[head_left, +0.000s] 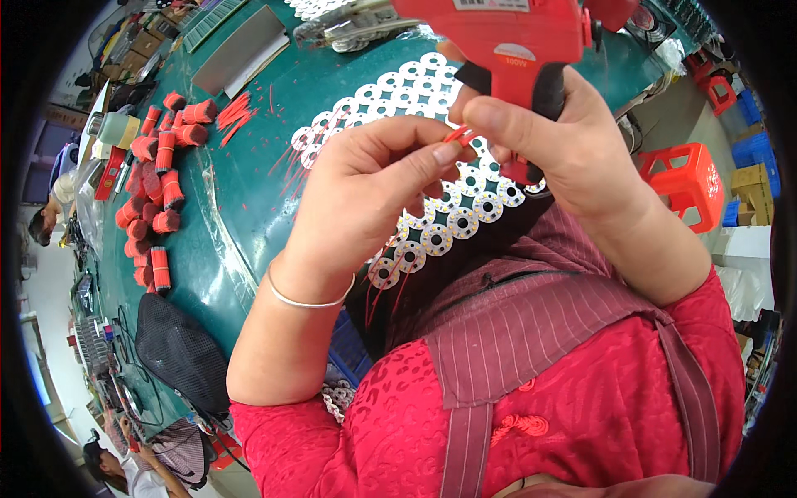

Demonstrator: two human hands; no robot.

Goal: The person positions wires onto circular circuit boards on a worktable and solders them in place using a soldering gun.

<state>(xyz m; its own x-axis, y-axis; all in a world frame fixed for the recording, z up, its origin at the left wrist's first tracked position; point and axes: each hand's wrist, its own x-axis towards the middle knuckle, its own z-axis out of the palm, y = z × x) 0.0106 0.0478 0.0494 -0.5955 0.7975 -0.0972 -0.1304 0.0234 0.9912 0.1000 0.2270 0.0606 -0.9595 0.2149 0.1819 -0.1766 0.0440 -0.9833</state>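
Note:
My right hand (573, 153) is wrapped round the handle of a red soldering gun (535, 41), held above the table. Its thumb reaches toward a few short red wires (457, 134). Those wires are pinched between the thumb and fingers of my left hand (361, 178). Beneath both hands lie rows of round white circuit boards (436, 237) with centre holes, partly hidden by my hands. Thin red wires trail from boards at the left and near edges.
Several bundles of red wire (164, 158) stand on the green tabletop (220, 187) at left, beside loose red wires (236, 118). A black mesh object (178, 349) sits at the near left. Red stools (685, 184) stand at right. Another person (124, 465) works at lower left.

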